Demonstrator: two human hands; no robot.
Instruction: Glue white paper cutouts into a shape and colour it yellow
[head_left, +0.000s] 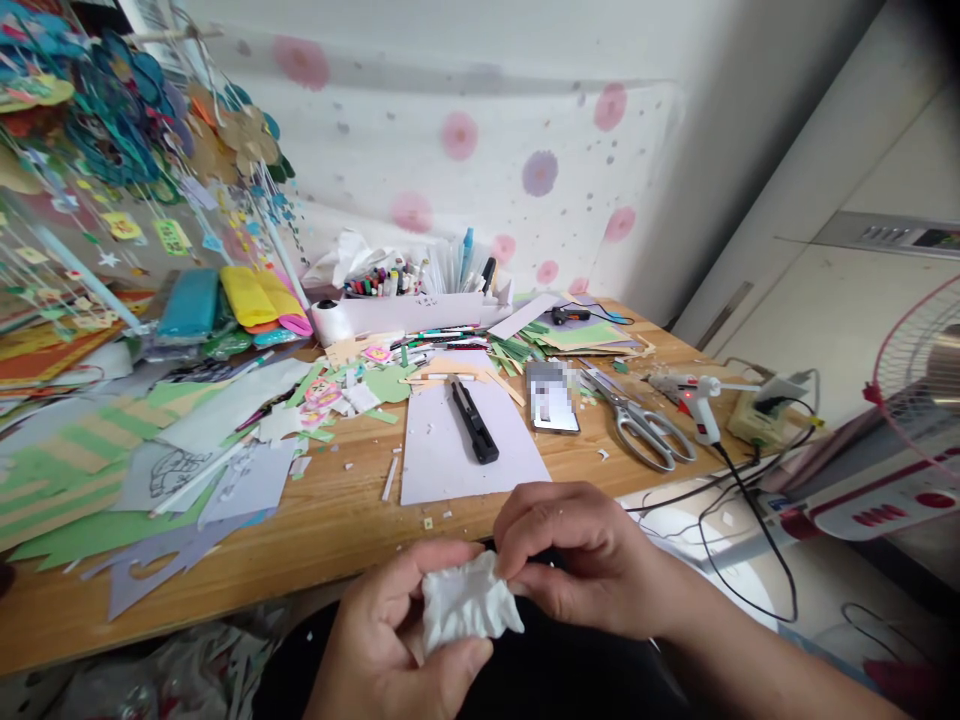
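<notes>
- A flower-dotted cloth hangs behind a wooden table strewn with paper scraps.
- On the table I see a black cutter lying on a white sheet, with a phone, scissors and a glue gun to its right.
- The white bundle is between both hands, off the table, just before its near edge.
- My left hand curls around it, thumb at the lower edge, forefinger along the top.
- My right hand pinches its upper right corner between thumb and finger.
- I judge it light, soft and easily dented; its material I can't tell.
- I'd hold it by edges and corners, gently, since a hard squeeze could crush its puckered face.
</notes>
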